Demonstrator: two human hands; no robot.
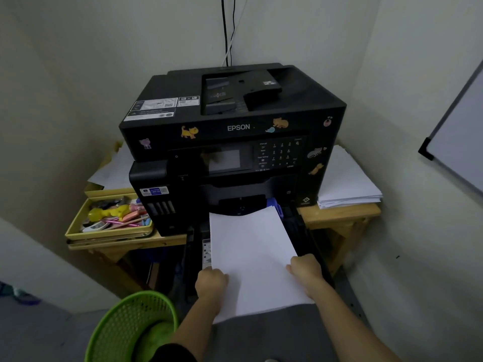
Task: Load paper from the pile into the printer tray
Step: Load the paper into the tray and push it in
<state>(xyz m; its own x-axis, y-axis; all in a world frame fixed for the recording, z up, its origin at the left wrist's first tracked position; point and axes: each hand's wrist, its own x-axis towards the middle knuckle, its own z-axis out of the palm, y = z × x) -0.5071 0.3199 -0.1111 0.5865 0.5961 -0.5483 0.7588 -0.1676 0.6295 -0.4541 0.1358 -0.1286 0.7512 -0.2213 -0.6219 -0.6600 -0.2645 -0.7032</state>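
Note:
A black Epson printer [235,126] with cat stickers stands on a wooden table. Its black paper tray [300,228] is pulled out at the front, toward me. A white stack of paper [251,252] lies over the tray, its far edge at the printer's slot beside a blue guide [274,205]. My left hand [210,283] grips the stack's near left edge. My right hand [304,270] grips its right edge. A pile of white paper [347,178] rests on the table to the right of the printer.
A yellow tray [78,226] of pens and small items sits left of the printer, with loose sheets [112,171] behind it. A green mesh bin [130,327] stands on the floor at lower left. Walls close in on both sides; a whiteboard [457,142] hangs at right.

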